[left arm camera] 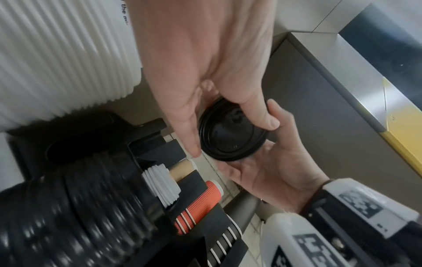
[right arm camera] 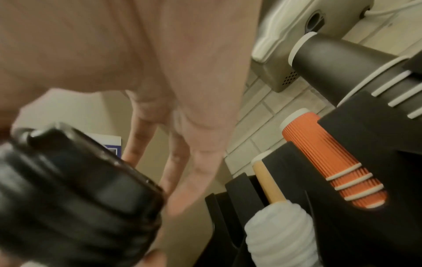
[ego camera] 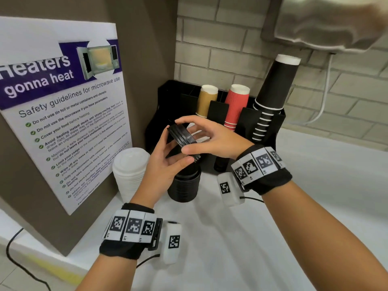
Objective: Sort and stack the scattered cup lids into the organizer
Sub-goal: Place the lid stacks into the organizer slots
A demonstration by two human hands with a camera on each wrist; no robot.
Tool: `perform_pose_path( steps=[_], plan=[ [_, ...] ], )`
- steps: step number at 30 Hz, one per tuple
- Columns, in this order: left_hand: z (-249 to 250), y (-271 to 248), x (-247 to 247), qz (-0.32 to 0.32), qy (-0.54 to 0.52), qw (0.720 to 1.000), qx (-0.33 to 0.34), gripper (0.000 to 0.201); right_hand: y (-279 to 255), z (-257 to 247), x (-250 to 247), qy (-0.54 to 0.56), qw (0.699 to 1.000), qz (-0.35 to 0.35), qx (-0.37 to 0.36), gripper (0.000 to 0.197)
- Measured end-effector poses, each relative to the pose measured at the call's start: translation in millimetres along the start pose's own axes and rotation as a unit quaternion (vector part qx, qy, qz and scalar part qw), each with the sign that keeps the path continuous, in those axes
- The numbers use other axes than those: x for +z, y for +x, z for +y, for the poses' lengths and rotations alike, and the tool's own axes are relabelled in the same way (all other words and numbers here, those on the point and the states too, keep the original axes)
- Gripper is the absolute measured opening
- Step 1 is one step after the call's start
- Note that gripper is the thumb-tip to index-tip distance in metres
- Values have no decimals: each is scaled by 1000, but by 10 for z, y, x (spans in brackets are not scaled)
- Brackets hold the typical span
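A short stack of black lids (ego camera: 178,135) is held tilted in the air in front of the black organizer (ego camera: 218,111). My left hand (ego camera: 172,150) grips it from below and the left. My right hand (ego camera: 190,133) pinches it from above, thumb on the near rim. In the left wrist view the black lids (left arm camera: 233,137) show their round face between both hands. In the right wrist view the black lids (right arm camera: 80,189) are blurred. A taller black lid stack (ego camera: 184,185) and a white lid stack (ego camera: 130,169) stand on the counter below. White lids (left arm camera: 162,182) sit in an organizer slot.
The organizer holds brown cups (ego camera: 206,100), red cups (ego camera: 236,106) and a tall stack of black cups (ego camera: 273,95). A microwave safety poster (ego camera: 63,114) stands close on the left. A wall-mounted unit (ego camera: 327,24) hangs above right. White counter (ego camera: 315,185) spreads to the right.
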State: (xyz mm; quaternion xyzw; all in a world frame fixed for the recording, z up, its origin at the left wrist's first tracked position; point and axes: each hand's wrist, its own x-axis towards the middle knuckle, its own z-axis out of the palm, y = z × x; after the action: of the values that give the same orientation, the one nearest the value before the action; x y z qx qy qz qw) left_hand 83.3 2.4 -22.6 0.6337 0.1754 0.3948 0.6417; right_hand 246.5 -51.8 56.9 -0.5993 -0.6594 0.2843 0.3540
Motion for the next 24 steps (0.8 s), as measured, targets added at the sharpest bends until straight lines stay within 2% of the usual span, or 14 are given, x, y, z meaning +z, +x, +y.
perform_pose_path(
  steps=[5,14,16,18,20,22,24],
  plan=[
    [20,7,39,-22,14,1000,-4,98,-77,-40,-115,17,1000,-13,12,65],
    [-13,51,89,-19,28,999,-3,102,-104,32,-87,7,999,31,-15,61],
    [-18,51,69,-2,30,1000,-8,101,-75,90,-166,4,998,59,-22,62],
    [-13,35,2,32,50,998,-9,87,-50,207,-317,-13,991,129,-14,62],
    [-20,23,-96,71,81,994,-5,58,-44,375,-491,-68,978,194,32,65],
    [-30,10,-182,104,89,991,-5,33,-58,574,-632,-143,962,206,105,68],
    [-41,-11,-236,120,84,989,-6,26,-66,757,-716,-192,950,179,169,68]
  ],
)
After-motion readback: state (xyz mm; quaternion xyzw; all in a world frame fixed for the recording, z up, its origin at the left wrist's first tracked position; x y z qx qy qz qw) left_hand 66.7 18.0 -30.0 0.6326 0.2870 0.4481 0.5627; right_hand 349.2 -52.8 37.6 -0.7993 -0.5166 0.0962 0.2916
